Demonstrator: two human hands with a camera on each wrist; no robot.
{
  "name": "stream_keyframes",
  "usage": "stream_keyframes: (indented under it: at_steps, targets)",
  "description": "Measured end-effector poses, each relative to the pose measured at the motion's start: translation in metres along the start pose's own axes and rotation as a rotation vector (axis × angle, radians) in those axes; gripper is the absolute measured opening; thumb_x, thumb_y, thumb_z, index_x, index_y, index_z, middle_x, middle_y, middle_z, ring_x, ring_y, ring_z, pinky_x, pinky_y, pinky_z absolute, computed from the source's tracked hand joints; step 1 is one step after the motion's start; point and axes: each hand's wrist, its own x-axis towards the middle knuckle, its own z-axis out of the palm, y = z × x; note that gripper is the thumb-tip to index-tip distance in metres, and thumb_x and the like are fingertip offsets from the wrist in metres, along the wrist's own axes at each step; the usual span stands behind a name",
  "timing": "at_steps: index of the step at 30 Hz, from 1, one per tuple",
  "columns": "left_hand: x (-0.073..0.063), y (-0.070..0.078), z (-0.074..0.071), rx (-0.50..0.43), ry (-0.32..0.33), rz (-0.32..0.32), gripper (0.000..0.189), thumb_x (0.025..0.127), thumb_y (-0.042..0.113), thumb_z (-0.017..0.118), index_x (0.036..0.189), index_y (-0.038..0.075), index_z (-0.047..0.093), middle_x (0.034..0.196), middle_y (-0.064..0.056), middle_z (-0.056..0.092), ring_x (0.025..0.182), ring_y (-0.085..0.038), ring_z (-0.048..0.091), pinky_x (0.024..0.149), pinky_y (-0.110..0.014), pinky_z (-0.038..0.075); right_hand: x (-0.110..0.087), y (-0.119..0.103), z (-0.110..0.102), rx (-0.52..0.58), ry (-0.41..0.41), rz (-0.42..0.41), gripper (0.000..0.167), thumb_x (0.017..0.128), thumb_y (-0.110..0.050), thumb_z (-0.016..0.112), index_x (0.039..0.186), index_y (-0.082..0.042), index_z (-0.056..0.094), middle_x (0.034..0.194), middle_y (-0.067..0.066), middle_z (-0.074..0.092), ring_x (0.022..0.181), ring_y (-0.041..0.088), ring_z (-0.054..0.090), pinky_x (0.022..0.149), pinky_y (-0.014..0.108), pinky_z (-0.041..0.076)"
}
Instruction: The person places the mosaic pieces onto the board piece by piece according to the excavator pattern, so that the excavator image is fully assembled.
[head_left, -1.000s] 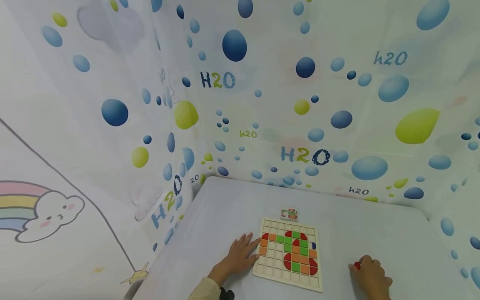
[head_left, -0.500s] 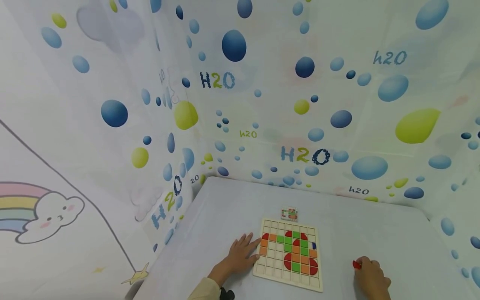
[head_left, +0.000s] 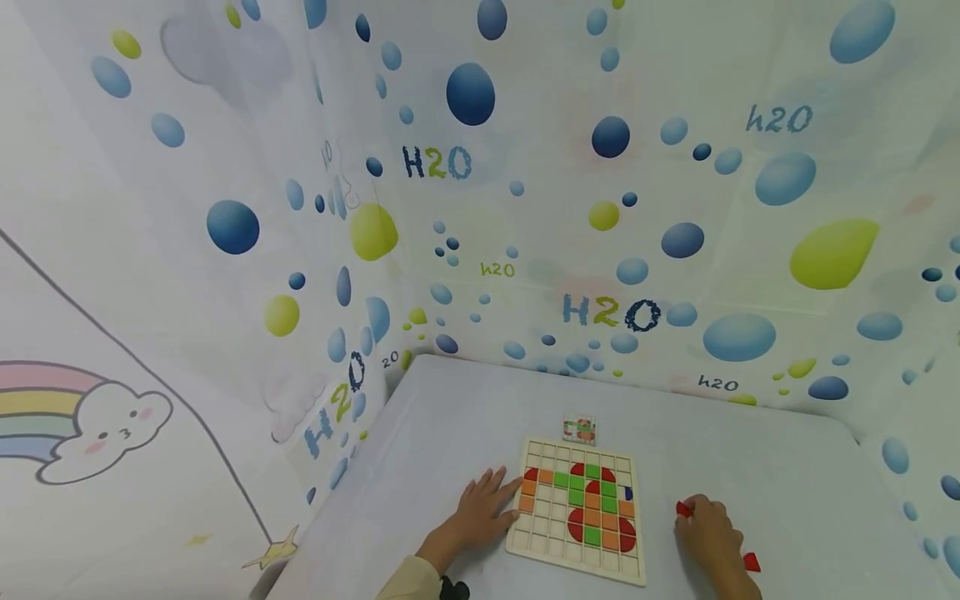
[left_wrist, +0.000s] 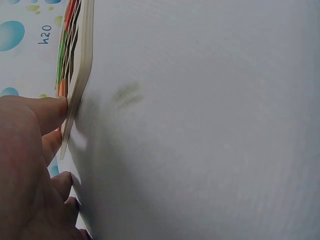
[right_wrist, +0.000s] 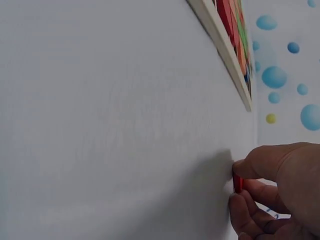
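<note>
A square wooden grid board (head_left: 538, 525) lies on the table, partly filled with red, green and orange pieces and a small dark blue one (head_left: 628, 493) at its right side. My left hand (head_left: 480, 508) lies spread along the board's left edge. In the left wrist view its thumb and a finger (left_wrist: 52, 145) touch that edge. To the right of the board, my right hand (head_left: 708, 531) pinches a small red puzzle piece (head_left: 683, 508) between thumb and fingers. The right wrist view shows this red piece (right_wrist: 237, 181) edge-on, low over the table.
A small pattern card (head_left: 579, 428) lies just beyond the board. Another red piece (head_left: 752, 562) is on the table to the right of my right wrist. Walls printed with blue and yellow-green drops (head_left: 682, 240) rise behind the white table (head_left: 465, 408).
My right hand has moved left toward the board with the red piece. A second red piece has come into view beside the right wrist. The left hand stays at the board.
</note>
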Motion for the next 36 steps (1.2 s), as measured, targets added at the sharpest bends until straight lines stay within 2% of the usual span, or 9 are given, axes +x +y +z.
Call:
stream_keyframes:
  at_steps: [7,11,17,22,24,27,30,33,36]
  targets:
    - [0.0,0.001,0.0,0.004,-0.003,-0.016,0.06,0.107,0.043,0.058,0.162,0.026,0.044,0.172,-0.013,0.032,0.16,-0.04,0.025,0.126,-0.067,0.02,-0.003,-0.026,0.014,0.052,0.013,-0.043,0.032,0.092,-0.005,0.071,0.116,0.013,0.06,0.103,0.025,0.063,0.096,0.038,0.06,0.083,0.062,0.044]
    - [0.0,0.0,0.0,0.014,-0.003,-0.018,0.06,0.107,0.043,0.059,0.163,0.026,0.044,0.173,-0.013,0.031,0.16,-0.041,0.025,0.126,-0.067,0.021,-0.012,-0.052,0.016,0.06,0.028,-0.087,0.034,0.094,-0.009,0.07,0.121,0.01,0.061,0.107,0.023,0.063,0.098,0.035,0.061,0.083,0.058,0.045]
    - [0.001,-0.001,0.0,0.019,0.006,-0.012,0.061,0.107,0.043,0.059,0.162,0.026,0.044,0.172,-0.013,0.032,0.16,-0.041,0.025,0.126,-0.068,0.021,-0.039,-0.103,0.029,0.026,0.063,-0.305,0.028,0.094,-0.014,0.075,0.119,-0.002,0.069,0.111,0.013,0.067,0.098,0.029,0.066,0.079,0.053,0.046]
    - [0.0,0.002,-0.003,0.021,0.009,-0.001,0.06,0.106,0.042,0.06,0.162,0.025,0.045,0.171,-0.015,0.033,0.159,-0.043,0.027,0.125,-0.068,0.022,-0.061,-0.141,0.055,0.014,0.071,-0.47,0.023,0.091,-0.015,0.081,0.112,-0.01,0.072,0.107,0.005,0.068,0.093,0.022,0.065,0.079,0.049,0.05]
    - [-0.001,0.005,-0.005,0.018,0.007,-0.003,0.059,0.106,0.04,0.061,0.161,0.024,0.046,0.171,-0.015,0.034,0.158,-0.043,0.028,0.124,-0.069,0.023,-0.065,-0.152,0.068,0.012,0.044,-0.502,0.024,0.091,-0.016,0.082,0.111,-0.013,0.071,0.106,0.003,0.067,0.094,0.021,0.063,0.082,0.049,0.051]
    - [-0.001,0.007,-0.006,0.013,0.0,-0.01,0.058,0.106,0.039,0.061,0.161,0.024,0.047,0.171,-0.015,0.035,0.158,-0.043,0.028,0.124,-0.069,0.023,-0.067,-0.16,0.087,-0.015,0.017,-0.557,0.022,0.09,-0.018,0.082,0.108,-0.016,0.069,0.102,-0.001,0.065,0.093,0.019,0.062,0.082,0.052,0.051]
    - [0.0,0.005,-0.004,0.021,-0.007,-0.013,0.058,0.106,0.04,0.061,0.161,0.026,0.046,0.171,-0.013,0.034,0.159,-0.042,0.028,0.124,-0.069,0.023,-0.065,-0.16,0.104,-0.053,0.001,-0.597,0.02,0.09,-0.018,0.081,0.102,-0.019,0.066,0.096,-0.005,0.06,0.085,0.015,0.057,0.075,0.046,0.046]
    - [0.0,0.004,-0.003,0.029,-0.013,-0.011,0.058,0.107,0.041,0.059,0.162,0.028,0.045,0.172,-0.013,0.033,0.159,-0.042,0.027,0.124,-0.069,0.023,-0.067,-0.161,0.114,-0.059,-0.005,-0.62,0.019,0.09,-0.016,0.08,0.096,-0.021,0.063,0.09,-0.007,0.055,0.079,0.013,0.049,0.071,0.039,0.038]
    - [0.0,0.002,-0.003,0.038,-0.013,-0.002,0.058,0.108,0.042,0.058,0.162,0.027,0.044,0.172,-0.013,0.033,0.159,-0.042,0.027,0.124,-0.069,0.024,-0.071,-0.162,0.117,-0.052,0.005,-0.635,0.02,0.09,-0.015,0.081,0.093,-0.022,0.062,0.09,-0.007,0.055,0.081,0.013,0.051,0.07,0.037,0.034]
